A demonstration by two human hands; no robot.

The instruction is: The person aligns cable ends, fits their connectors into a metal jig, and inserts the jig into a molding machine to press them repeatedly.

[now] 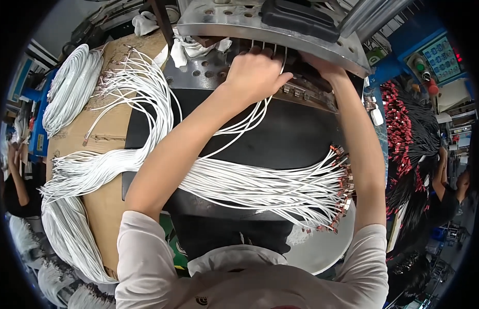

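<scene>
My left hand (256, 76) is at the metal press, its fingers curled around several white cables (257, 114) and its thumb sticking out to the right. The cable ends rise past the knuckles, and their tails hang toward me over the black work surface (311, 136). Beneath the upper metal plate (224, 27), my right hand (321, 66) reaches in at the right side; its fingers are hidden there. Below both hands runs the metal mould edge (306, 97). A large bundle of white cables (265, 185) lies across the surface nearer me, its copper-coloured connectors to the right.
More white cables (141, 98) spread over cardboard (100, 149) at left, beside a coiled bundle (74, 85). A white basin (322, 247) sits below the connectors. To the right are black cables with red ends (399, 129) and a control panel (440, 59). Other people work at both sides.
</scene>
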